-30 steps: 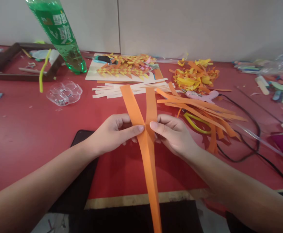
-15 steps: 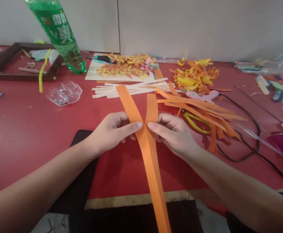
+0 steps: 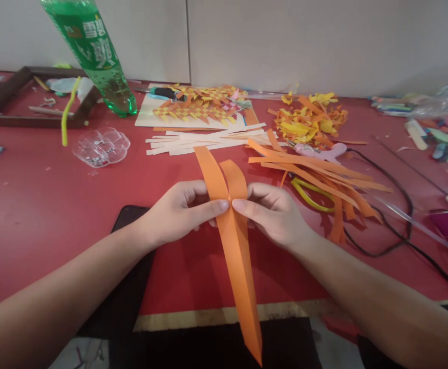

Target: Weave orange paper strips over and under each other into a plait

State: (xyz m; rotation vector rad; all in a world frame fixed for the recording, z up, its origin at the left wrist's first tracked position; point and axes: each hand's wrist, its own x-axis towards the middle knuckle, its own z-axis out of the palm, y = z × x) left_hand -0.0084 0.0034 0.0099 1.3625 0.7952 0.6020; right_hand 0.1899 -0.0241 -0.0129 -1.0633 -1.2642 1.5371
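Between both hands is a long orange paper strip point(image 3: 236, 266), creased lengthwise and split at the top into two halves that spread apart. My left hand point(image 3: 187, 209) pinches the left half, its thumb on the front close to where the split ends. My right hand point(image 3: 270, 212) pinches the right half in the same way, the two thumb tips nearly touching. The fingers behind the paper are partly hidden. The strip's lower end hangs past the table's front edge. Right of my hands lies a bundle of loose orange strips point(image 3: 316, 169), partly over a yellow-handled tool point(image 3: 310, 197).
A green bottle point(image 3: 97, 56) leans beside a dark frame point(image 3: 32, 122) and a clear flower-shaped dish point(image 3: 103, 147). Behind my hands are white strips point(image 3: 208, 141), woven paper pieces point(image 3: 196, 110) and a yellow-orange paper pile point(image 3: 310, 120). A pink glue gun point(image 3: 321, 152) trails a black cord point(image 3: 408, 205).
The strip has come up a little, so its lower end now shows. Its top halves have shifted closer together, the right one bending left. Both hands keep their pinch.
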